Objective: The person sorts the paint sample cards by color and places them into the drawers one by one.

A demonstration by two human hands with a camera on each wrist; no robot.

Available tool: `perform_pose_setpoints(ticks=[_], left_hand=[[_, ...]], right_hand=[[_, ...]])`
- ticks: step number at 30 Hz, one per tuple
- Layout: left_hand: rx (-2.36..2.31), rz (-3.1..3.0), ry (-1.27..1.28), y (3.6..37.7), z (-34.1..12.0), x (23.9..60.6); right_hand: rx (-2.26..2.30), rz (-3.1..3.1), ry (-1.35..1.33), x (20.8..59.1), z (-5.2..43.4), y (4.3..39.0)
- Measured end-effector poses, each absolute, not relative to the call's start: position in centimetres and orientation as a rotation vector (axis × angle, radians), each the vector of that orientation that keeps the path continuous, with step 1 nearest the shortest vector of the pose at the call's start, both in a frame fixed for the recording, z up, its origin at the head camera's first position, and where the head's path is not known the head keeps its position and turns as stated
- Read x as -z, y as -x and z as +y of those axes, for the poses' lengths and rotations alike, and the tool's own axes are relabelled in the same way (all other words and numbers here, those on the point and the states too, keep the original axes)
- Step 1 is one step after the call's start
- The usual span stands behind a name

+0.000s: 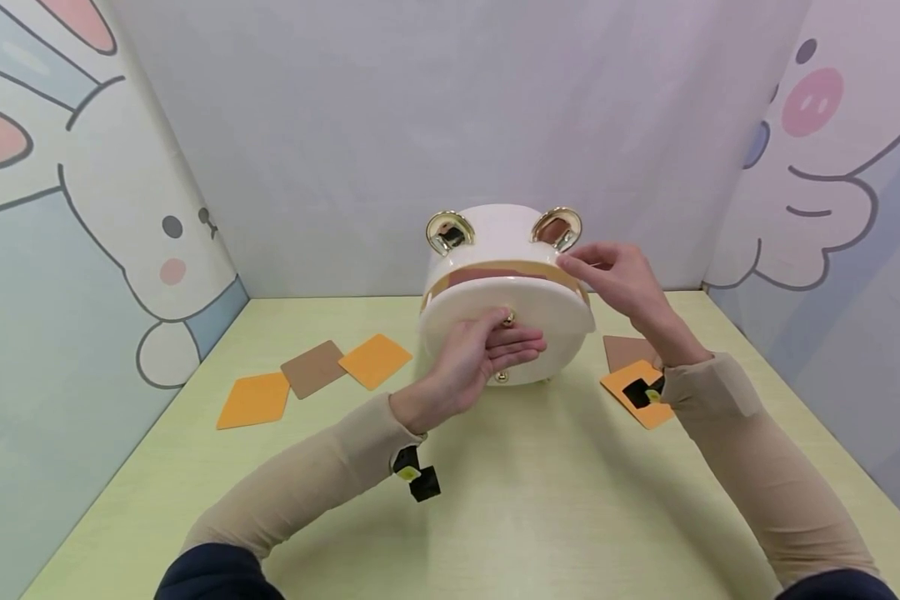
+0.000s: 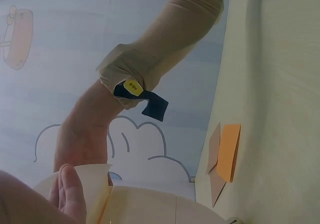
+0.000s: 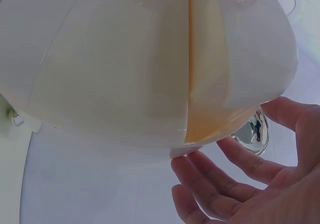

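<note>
A rounded white box (image 1: 498, 225) with shiny gold ears (image 1: 450, 232) stands upright on the table. Its front panel (image 1: 562, 350) leans out at the top, showing a yellowish gap (image 3: 205, 99) behind it. Across this panel lies my left hand (image 1: 487, 354), palm toward me, the thumb close to the upper gold knob (image 1: 508, 317) and the fingers stretched to the right. My right hand (image 1: 622, 279) touches the box's upper right side beside the ear; in the right wrist view its fingers (image 3: 200, 184) extend loosely along the edge.
Orange and brown cards lie left of the box, an orange card (image 1: 253, 402) nearest me and a brown card (image 1: 315, 369) beyond it. Another orange card (image 1: 648, 417) sits under my right wrist, overlapping a brown one (image 1: 624, 352). Cartoon-printed walls (image 1: 450, 108) enclose the table.
</note>
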State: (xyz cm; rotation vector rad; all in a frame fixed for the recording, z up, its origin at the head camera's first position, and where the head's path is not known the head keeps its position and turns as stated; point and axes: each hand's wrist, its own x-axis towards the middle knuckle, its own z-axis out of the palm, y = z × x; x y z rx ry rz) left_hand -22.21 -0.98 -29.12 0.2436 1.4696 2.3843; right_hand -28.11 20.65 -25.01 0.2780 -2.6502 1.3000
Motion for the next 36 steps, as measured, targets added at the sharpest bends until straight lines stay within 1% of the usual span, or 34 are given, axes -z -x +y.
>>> perform_pose_setpoints(ticks=[16,30,36], left_hand=[[-2.415,1.468,-0.220,24.6,-0.7,29.1],[-2.429,1.481,-0.220,25.7,-0.5,29.2],[-2.323,1.556,-0.301,25.8,-1.2,29.6]], right_hand=[[-1.301,-2.625,-0.274,24.9,20.6,28.2],[-1.301,-2.612,-0.289,25.1,20.5,28.2],[-1.213,-2.572,-0.341,25.8,20.4,28.1]])
